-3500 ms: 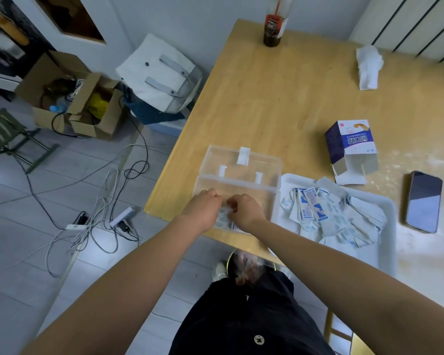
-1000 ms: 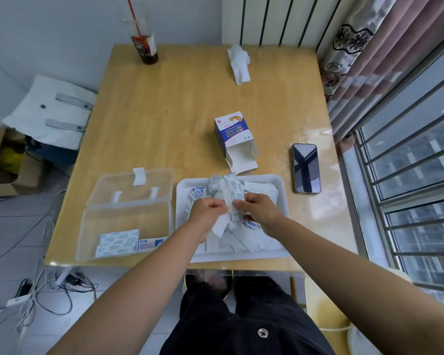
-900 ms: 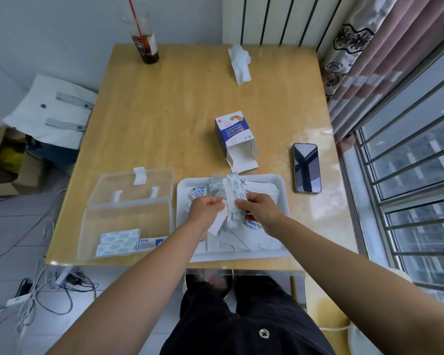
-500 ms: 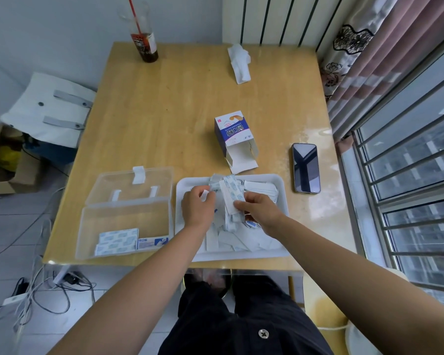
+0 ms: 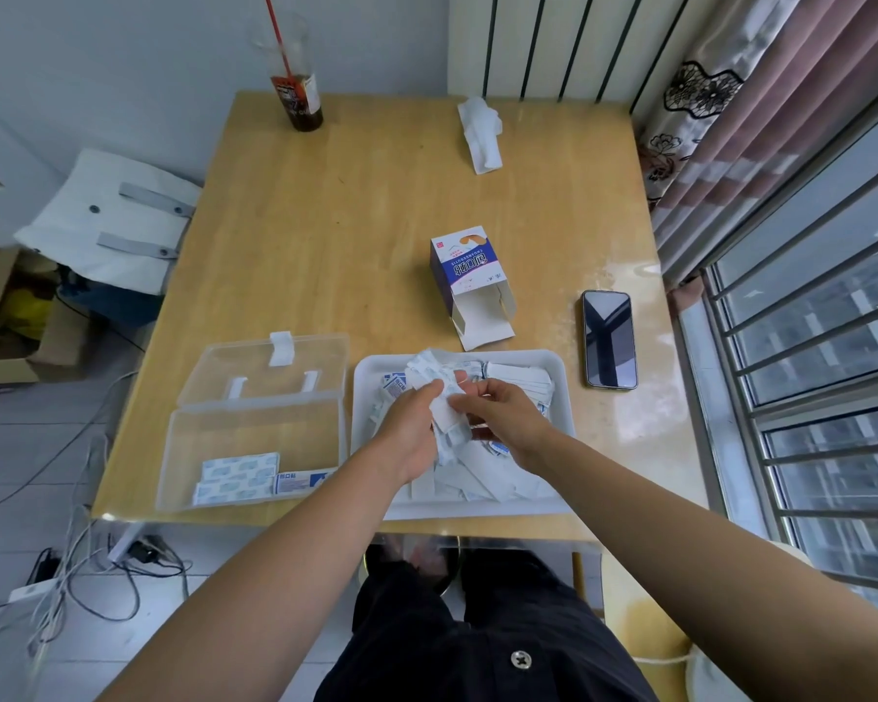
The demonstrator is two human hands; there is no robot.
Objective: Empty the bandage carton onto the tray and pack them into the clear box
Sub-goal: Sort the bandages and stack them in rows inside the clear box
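Left hand (image 5: 411,433) and right hand (image 5: 503,423) pinched bandages (image 5: 444,412) above tray (image 5: 564,397); one carton (image 5: 470,276) behind it, one phone (image 5: 608,339) right, one clear box (image 5: 254,433) left.

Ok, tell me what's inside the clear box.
In the clear box a few bandages lie flat along the near edge; the rest of its floor shows bare. The left forearm covers the near right corner.

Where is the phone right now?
In the head view, the phone lies flat on the wooden table, just right of the white tray and the opened bandage carton, toward the window.
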